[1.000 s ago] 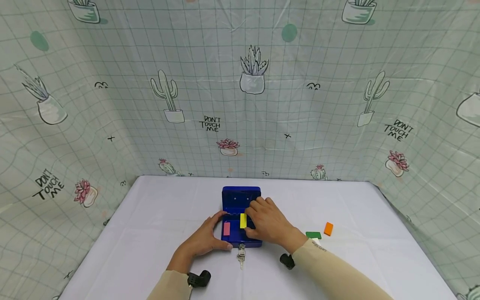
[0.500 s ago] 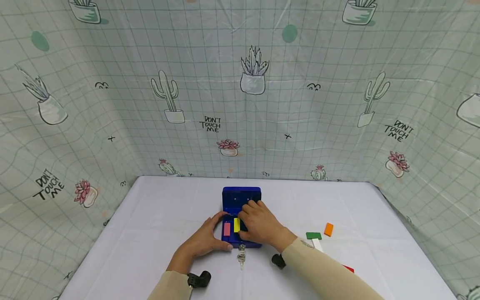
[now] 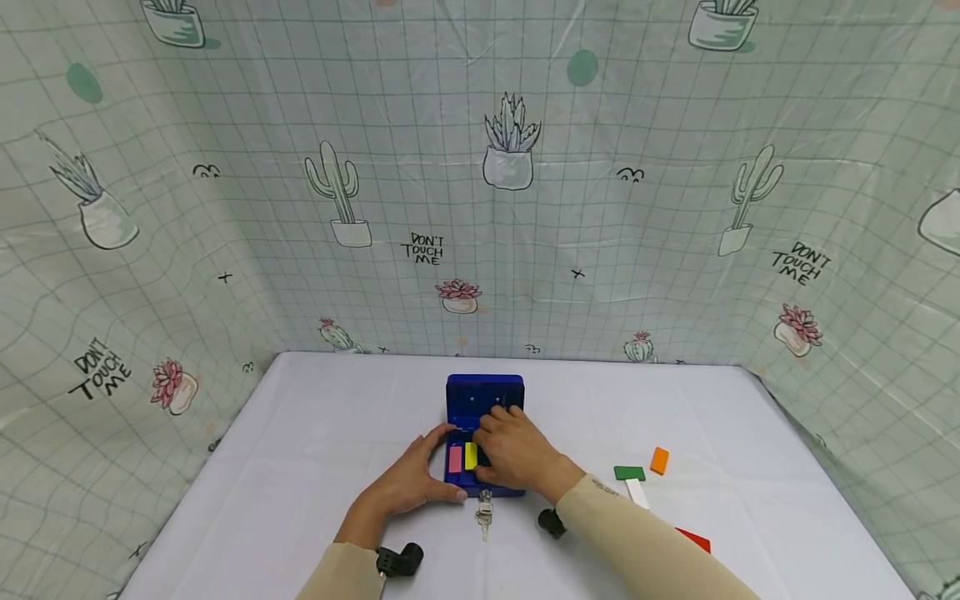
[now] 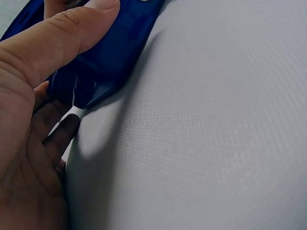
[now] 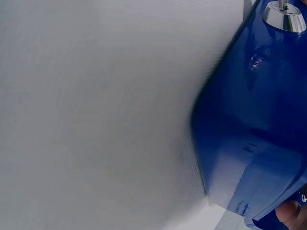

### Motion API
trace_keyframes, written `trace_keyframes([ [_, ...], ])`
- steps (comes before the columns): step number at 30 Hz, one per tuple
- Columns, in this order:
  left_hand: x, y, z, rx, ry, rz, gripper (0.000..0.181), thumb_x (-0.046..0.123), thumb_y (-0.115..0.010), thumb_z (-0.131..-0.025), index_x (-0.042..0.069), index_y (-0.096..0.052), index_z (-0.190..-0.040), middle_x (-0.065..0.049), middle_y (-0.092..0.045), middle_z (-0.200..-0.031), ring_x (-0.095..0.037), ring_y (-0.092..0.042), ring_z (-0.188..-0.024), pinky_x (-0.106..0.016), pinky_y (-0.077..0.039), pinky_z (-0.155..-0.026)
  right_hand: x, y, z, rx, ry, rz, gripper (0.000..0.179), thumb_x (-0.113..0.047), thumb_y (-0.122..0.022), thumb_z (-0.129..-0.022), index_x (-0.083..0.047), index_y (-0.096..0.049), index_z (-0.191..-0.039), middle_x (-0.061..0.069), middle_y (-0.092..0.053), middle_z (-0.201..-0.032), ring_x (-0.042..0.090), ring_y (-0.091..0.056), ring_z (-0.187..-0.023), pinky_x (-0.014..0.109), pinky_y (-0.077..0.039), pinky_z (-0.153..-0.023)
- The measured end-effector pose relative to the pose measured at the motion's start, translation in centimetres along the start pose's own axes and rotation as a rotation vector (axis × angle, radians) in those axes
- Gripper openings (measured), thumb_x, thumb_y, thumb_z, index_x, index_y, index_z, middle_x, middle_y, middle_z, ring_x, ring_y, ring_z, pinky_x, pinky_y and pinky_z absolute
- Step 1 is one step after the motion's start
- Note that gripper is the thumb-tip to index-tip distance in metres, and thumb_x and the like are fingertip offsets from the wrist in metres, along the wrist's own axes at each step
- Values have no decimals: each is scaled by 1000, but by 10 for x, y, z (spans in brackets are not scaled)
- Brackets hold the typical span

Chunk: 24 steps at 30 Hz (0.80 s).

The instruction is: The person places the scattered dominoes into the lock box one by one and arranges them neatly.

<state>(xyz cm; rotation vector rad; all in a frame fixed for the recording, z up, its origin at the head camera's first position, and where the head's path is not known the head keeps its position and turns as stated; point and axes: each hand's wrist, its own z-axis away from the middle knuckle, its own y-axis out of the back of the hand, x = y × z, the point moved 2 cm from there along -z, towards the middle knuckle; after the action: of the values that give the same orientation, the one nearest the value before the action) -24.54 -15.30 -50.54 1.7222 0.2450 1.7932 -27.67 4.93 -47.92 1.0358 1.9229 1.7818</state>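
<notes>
A small blue metal cash box [image 3: 467,403] stands on the table with its lid raised. My left hand [image 3: 408,478] grips its left side, thumb at the front corner and fingers towards the back; the left wrist view shows the thumb [image 4: 62,40] against the blue wall. Inside the box, my right hand [image 3: 519,450] pinches a yellow block [image 3: 471,456], set upright in line beside a pink block [image 3: 455,459]. The right fingertips are partly hidden behind the hand. Keys [image 3: 485,518] hang from the front lock [image 5: 285,18].
On the white table [image 3: 360,392], right of the box, lie a green block [image 3: 629,473], an orange block [image 3: 659,461], a white block [image 3: 637,493] and a red block [image 3: 694,540], the last partly covered by the right sleeve. A patterned cloth [image 3: 420,108] surrounds the table.
My right hand has moved left and slightly down with the yellow block, bringing it close to the pink one. The right sleeve has uncovered the red and white blocks. My left hand stays put.
</notes>
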Motion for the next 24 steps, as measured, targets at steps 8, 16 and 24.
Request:
trace_keyframes([
  [8, -1, -1, 0, 1, 3, 4, 109, 37, -98, -72, 23, -38, -162, -23, -33, -169, -51, -29, -155, -76, -26, -120, -1, -2, -2, -31, 9, -3, 46, -58, -75, -92, -17, -79, -112, -3, -68, -100, 19, -54, -97, 35, -45, -82],
  [16, -2, -1, -1, 3, 3, -2, 109, 38, -98, -72, 23, -38, -162, -24, -33, -168, -51, -32, -154, -76, -27, -119, -3, -2, -2, -50, 15, 6, 47, -59, -75, -92, -19, -80, -114, -4, -70, -102, 17, -54, -96, 34, -45, -81],
  [24, -1, -1, -1, 0, 1, 6, 110, 37, -98, -73, 22, -37, -163, -24, -33, -169, -51, -31, -154, -76, -26, -120, -3, -3, -3, -69, 7, -3, 49, -61, -73, -93, -19, -79, -117, -4, -70, -104, 18, -54, -97, 35, -47, -85],
])
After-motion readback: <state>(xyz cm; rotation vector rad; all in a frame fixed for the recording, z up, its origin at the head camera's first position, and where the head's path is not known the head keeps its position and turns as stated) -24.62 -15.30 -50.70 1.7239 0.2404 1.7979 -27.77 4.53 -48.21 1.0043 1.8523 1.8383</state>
